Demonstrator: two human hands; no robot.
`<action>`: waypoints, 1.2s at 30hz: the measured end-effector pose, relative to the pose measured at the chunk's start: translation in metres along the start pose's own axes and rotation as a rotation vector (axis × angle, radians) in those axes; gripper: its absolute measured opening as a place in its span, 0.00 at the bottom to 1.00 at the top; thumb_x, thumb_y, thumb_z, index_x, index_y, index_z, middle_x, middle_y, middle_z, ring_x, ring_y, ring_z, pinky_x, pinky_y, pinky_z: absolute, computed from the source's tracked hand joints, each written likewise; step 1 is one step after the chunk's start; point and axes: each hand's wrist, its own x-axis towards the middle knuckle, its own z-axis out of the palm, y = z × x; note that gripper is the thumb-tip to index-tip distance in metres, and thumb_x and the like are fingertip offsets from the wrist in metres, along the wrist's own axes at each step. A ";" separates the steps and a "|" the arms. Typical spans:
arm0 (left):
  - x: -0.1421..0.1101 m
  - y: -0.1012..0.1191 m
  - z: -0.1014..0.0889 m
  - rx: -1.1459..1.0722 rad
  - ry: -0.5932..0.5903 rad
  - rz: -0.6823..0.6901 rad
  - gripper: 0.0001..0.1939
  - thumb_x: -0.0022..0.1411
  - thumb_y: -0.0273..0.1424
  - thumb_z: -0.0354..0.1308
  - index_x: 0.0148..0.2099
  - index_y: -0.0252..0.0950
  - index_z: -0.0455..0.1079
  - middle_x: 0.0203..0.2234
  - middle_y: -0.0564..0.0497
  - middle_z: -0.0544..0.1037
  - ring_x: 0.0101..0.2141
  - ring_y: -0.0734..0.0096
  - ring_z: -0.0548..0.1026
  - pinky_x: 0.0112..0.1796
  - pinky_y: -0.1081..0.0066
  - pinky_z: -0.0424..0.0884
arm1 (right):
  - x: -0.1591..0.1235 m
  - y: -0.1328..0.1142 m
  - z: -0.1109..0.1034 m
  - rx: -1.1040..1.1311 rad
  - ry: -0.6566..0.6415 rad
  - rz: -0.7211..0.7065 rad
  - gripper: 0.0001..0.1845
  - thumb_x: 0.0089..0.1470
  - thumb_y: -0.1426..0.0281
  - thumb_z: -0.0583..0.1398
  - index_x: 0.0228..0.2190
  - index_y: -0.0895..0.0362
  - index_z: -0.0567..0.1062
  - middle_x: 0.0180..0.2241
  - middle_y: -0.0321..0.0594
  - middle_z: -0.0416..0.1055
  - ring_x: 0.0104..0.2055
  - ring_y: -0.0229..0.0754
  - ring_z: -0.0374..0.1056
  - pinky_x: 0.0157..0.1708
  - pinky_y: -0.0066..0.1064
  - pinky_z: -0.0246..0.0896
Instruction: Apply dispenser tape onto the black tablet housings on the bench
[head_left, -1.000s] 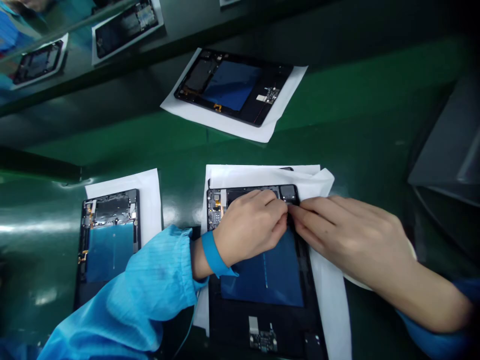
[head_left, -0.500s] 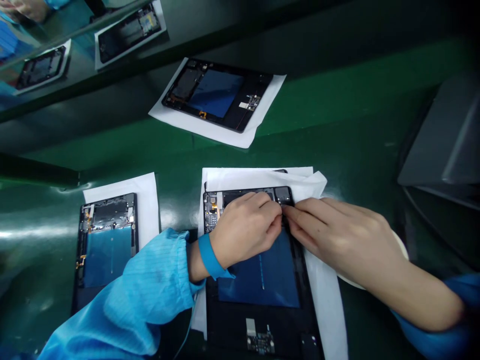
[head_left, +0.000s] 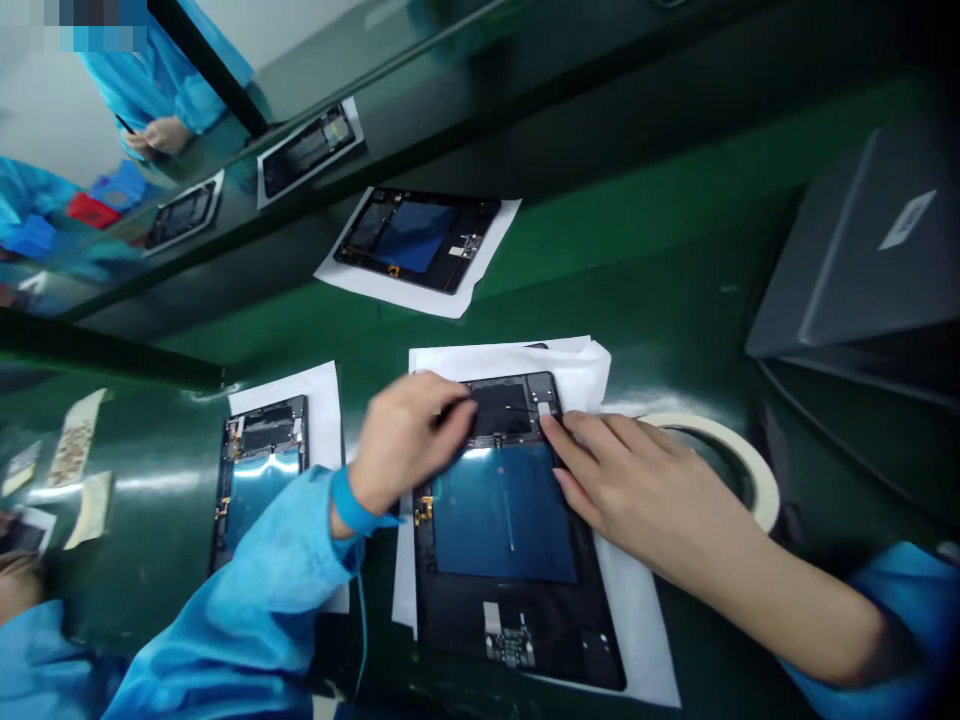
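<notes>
An opened tablet (head_left: 525, 600), its inside facing up with a blue-filmed battery (head_left: 502, 520), lies in front of me on white sheets. My right hand (head_left: 637, 470) rests at its upper right edge, fingers stretched out, the index fingertip touching beside a small white sticker (head_left: 544, 409). Over the tablet's upper left corner is my left hand (head_left: 401, 435), wearing a blue wrist strap (head_left: 352, 505). Its fingers are blurred, and whether anything is between thumb and finger cannot be made out. A thin dark wire (head_left: 521, 408) shows near the top right.
A second opened tablet (head_left: 262, 430) lies to the left, a third (head_left: 420, 240) farther back. A tape roll (head_left: 750, 460) is right of my right hand, below a grey box (head_left: 862, 250). Co-workers in blue sleeves (head_left: 172, 80) are beyond the ledge and at the left edge.
My left hand has moved left, away from my right fingertips, uncovering the tablet's upper right part. My right hand stays at the right edge, fingers straighter. The camera view has shifted.
</notes>
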 end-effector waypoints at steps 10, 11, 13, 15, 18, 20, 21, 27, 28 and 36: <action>0.021 -0.027 -0.027 0.174 0.006 -0.199 0.07 0.63 0.27 0.55 0.32 0.36 0.72 0.32 0.49 0.79 0.35 0.66 0.76 0.39 0.68 0.70 | -0.010 -0.004 0.007 0.052 0.155 0.021 0.19 0.64 0.70 0.52 0.49 0.66 0.77 0.41 0.49 0.73 0.38 0.46 0.65 0.40 0.38 0.61; 0.020 -0.021 -0.029 0.197 0.037 -0.190 0.08 0.65 0.27 0.53 0.35 0.35 0.72 0.33 0.48 0.78 0.37 0.64 0.75 0.41 0.66 0.69 | -0.010 -0.004 0.008 0.056 0.167 0.016 0.19 0.64 0.70 0.52 0.48 0.66 0.77 0.41 0.49 0.73 0.38 0.46 0.65 0.40 0.38 0.61; 0.019 -0.012 -0.031 0.222 0.075 -0.178 0.09 0.67 0.28 0.50 0.39 0.35 0.72 0.36 0.46 0.78 0.39 0.62 0.74 0.44 0.63 0.68 | -0.011 -0.003 0.009 0.065 0.175 0.009 0.19 0.64 0.70 0.51 0.49 0.66 0.76 0.41 0.50 0.73 0.39 0.47 0.65 0.40 0.38 0.61; 0.020 -0.012 -0.030 0.211 0.040 -0.163 0.07 0.66 0.29 0.53 0.40 0.36 0.72 0.37 0.47 0.78 0.39 0.62 0.74 0.44 0.63 0.68 | -0.012 -0.004 0.010 0.067 0.162 0.017 0.20 0.65 0.69 0.51 0.49 0.67 0.76 0.42 0.50 0.73 0.39 0.47 0.65 0.40 0.39 0.61; 0.025 -0.020 -0.020 0.156 -0.068 -0.138 0.02 0.60 0.28 0.61 0.33 0.37 0.72 0.34 0.49 0.77 0.37 0.63 0.74 0.42 0.66 0.69 | -0.012 -0.006 0.011 0.067 0.147 0.045 0.20 0.64 0.70 0.52 0.49 0.66 0.76 0.42 0.50 0.73 0.38 0.46 0.66 0.39 0.38 0.61; 0.026 -0.022 -0.015 0.113 -0.077 -0.133 0.05 0.59 0.28 0.61 0.30 0.37 0.70 0.33 0.48 0.77 0.38 0.62 0.75 0.44 0.65 0.69 | -0.012 -0.007 0.012 0.077 0.148 0.048 0.19 0.64 0.70 0.52 0.49 0.65 0.77 0.42 0.50 0.73 0.37 0.46 0.66 0.39 0.38 0.61; 0.025 -0.021 -0.014 0.090 -0.060 -0.137 0.06 0.60 0.28 0.61 0.30 0.37 0.70 0.34 0.47 0.77 0.40 0.61 0.74 0.46 0.63 0.68 | -0.012 -0.007 0.012 0.081 0.149 0.046 0.19 0.63 0.70 0.52 0.49 0.65 0.77 0.42 0.50 0.73 0.37 0.46 0.66 0.39 0.38 0.61; -0.004 0.004 -0.015 -0.190 0.084 -0.314 0.19 0.73 0.43 0.45 0.39 0.37 0.70 0.31 0.47 0.75 0.34 0.65 0.75 0.39 0.65 0.71 | -0.016 -0.003 0.013 0.069 0.160 0.026 0.20 0.65 0.68 0.51 0.51 0.65 0.75 0.42 0.49 0.74 0.36 0.46 0.66 0.36 0.38 0.61; -0.013 0.009 -0.013 -0.327 0.062 -0.375 0.24 0.73 0.47 0.41 0.38 0.36 0.70 0.30 0.48 0.75 0.31 0.66 0.75 0.37 0.65 0.71 | -0.016 -0.002 0.013 0.068 0.163 0.018 0.20 0.65 0.68 0.51 0.50 0.65 0.75 0.41 0.49 0.74 0.36 0.46 0.66 0.36 0.38 0.61; -0.079 0.021 -0.009 -1.040 0.046 -0.564 0.23 0.51 0.48 0.71 0.37 0.34 0.74 0.33 0.50 0.78 0.35 0.69 0.74 0.41 0.69 0.70 | -0.030 0.011 0.020 0.174 0.164 -0.032 0.26 0.64 0.64 0.54 0.61 0.58 0.64 0.46 0.50 0.74 0.39 0.52 0.70 0.37 0.42 0.65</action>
